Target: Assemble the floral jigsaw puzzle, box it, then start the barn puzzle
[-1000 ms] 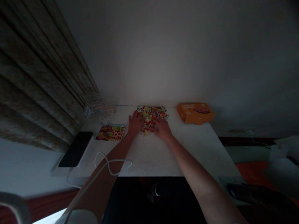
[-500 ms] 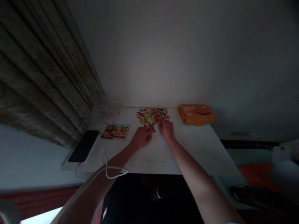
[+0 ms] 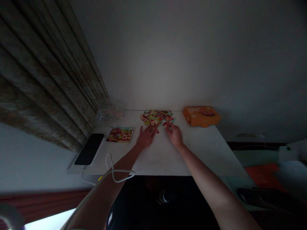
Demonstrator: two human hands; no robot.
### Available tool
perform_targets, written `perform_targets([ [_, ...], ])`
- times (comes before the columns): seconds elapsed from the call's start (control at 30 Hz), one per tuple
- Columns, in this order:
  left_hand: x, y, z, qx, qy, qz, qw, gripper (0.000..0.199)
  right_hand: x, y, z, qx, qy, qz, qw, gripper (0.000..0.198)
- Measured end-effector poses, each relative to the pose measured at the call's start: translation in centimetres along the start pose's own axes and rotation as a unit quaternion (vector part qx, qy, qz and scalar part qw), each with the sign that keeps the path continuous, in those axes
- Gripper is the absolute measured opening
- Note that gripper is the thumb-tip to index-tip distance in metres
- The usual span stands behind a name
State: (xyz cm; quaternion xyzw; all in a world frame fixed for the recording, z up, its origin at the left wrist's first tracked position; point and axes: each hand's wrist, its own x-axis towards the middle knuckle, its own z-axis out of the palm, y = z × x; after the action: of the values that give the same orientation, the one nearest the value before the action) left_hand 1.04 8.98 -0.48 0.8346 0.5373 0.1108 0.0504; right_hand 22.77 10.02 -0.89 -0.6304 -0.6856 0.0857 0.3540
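Observation:
A heap of colourful jigsaw puzzle pieces (image 3: 153, 117) lies at the back of the white table, near the wall. My left hand (image 3: 146, 136) is palm down at the heap's front edge, its fingers spread over pieces there. A small red piece (image 3: 157, 131) shows just beside its fingertips. On the right, my right hand (image 3: 175, 135) has thumb and fingers closed on a red puzzle piece (image 3: 167, 124) at the heap's near right edge. To the left of both hands lies a picture card (image 3: 120, 134) with a farm-like scene.
An orange puzzle box (image 3: 201, 116) stands at the table's back right. Bubble wrap (image 3: 110, 111) sits back left beside the curtain (image 3: 48, 70). A phone (image 3: 90, 149) rests at the left edge, and a white cable (image 3: 117, 171) crosses above my left forearm.
My left hand has spread its fingers and moved slightly forward over the near pieces. My right hand has drawn slightly back and right, its fingers at a red piece.

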Motion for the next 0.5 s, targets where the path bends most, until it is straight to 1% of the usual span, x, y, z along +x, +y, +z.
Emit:
perform_targets([
  [0.1, 0.2, -0.5, 0.4, -0.009, 0.025, -0.042, 0.999, 0.051, -2.0, -0.1, -0.3, 0.032, -0.031, -0.001, 0.999, 0.041],
  [0.2, 0.3, -1.0, 0.4, -0.017, 0.051, -0.090, 0.994, 0.056, -3.6, -0.6, -0.1, 0.082, -0.064, -0.004, 0.995, 0.034],
  [0.3, 0.6, -1.4, 0.3, -0.019, 0.076, -0.121, 0.990, 0.057, -4.6, -1.2, 0.4, 0.104, -0.057, -0.014, 0.993, 0.033],
  [0.4, 0.5, -1.5, 0.5, -0.030, 0.101, -0.107, 0.989, 0.052, -4.9, -1.5, 0.8, 0.095, -0.034, -0.029, 0.995, 0.032],
  [0.5, -0.8, -1.2, 0.8, -0.036, 0.116, -0.070, 0.990, 0.046, -4.8, -1.3, 0.9, 0.092, -0.020, -0.042, 0.995, 0.031],
])
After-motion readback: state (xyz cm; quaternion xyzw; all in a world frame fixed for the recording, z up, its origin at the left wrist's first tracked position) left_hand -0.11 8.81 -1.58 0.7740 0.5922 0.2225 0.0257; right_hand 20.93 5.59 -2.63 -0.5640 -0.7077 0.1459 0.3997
